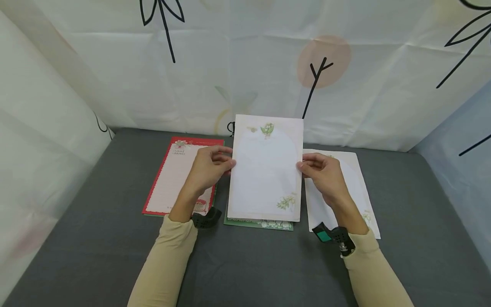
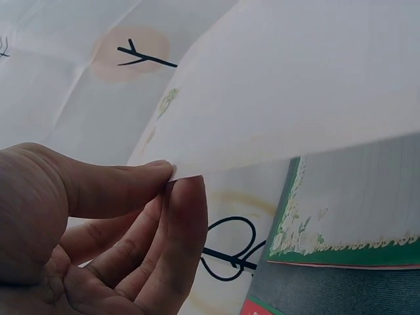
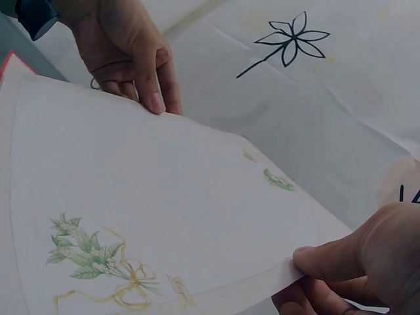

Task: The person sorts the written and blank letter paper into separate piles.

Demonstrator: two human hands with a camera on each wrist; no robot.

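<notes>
A white sheet of paper (image 1: 264, 170) with small green flower prints is held up over the middle of the table. My left hand (image 1: 212, 166) pinches its left edge between thumb and fingers, while my right hand (image 1: 323, 172) pinches the right edge. In the left wrist view the sheet's edge sits between the left thumb (image 2: 125, 187) and forefinger. The right wrist view shows a leafy bouquet with a yellow ribbon printed near one corner. Below the sheet, a green-bordered sheet (image 1: 261, 224) with white flowers is mostly hidden.
Red-bordered lined paper (image 1: 165, 187) lies at the left, partly under the left forearm. Another white printed sheet (image 1: 354, 179) lies at the right, partly covered by the right hand and wrist. A pale patterned curtain (image 1: 261, 55) rises behind the grey tabletop (image 1: 245, 268).
</notes>
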